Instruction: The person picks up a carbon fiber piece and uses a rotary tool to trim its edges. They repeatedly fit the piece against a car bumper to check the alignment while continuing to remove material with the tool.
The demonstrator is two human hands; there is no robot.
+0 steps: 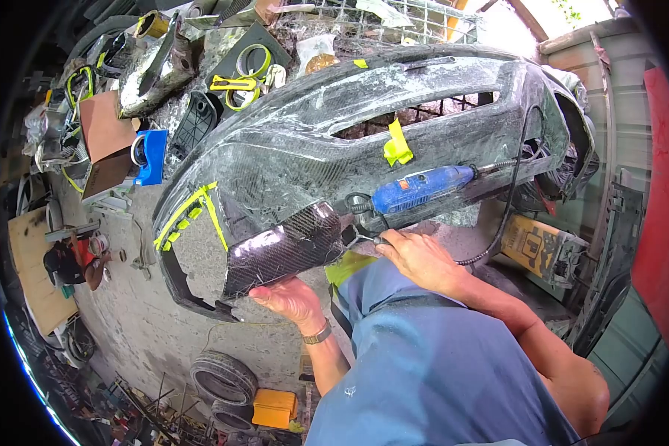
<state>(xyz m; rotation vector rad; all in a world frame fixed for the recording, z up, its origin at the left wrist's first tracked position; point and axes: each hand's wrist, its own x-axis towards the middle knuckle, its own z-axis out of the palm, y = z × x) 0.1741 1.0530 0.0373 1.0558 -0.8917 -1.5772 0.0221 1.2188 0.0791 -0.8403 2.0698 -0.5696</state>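
Observation:
A glossy black carbon-fibre piece (282, 249) with frayed edges rests at the near side of a large dusty carbon-fibre car bumper (297, 167). My left hand (290, 301) grips its lower edge from below, with some fingers hidden behind it. In my right hand (421, 260) is the handpiece (358, 238) of a rotary tool, its metal tip close to the piece's right end. A black flexible shaft (509, 204) runs from under that hand up to the blue rotary tool (424, 188), which lies on the bumper. Black loop handles (359, 203) sit beside the tool.
Yellow tape (398, 143) sticks to the bumper. Behind it lie a yellow cutter (233, 83), tape rolls (253, 61) and a blue tape dispenser (150, 157). Tyres (224, 377) and an orange box (275, 408) stand on the floor. Another person (70, 264) is at far left.

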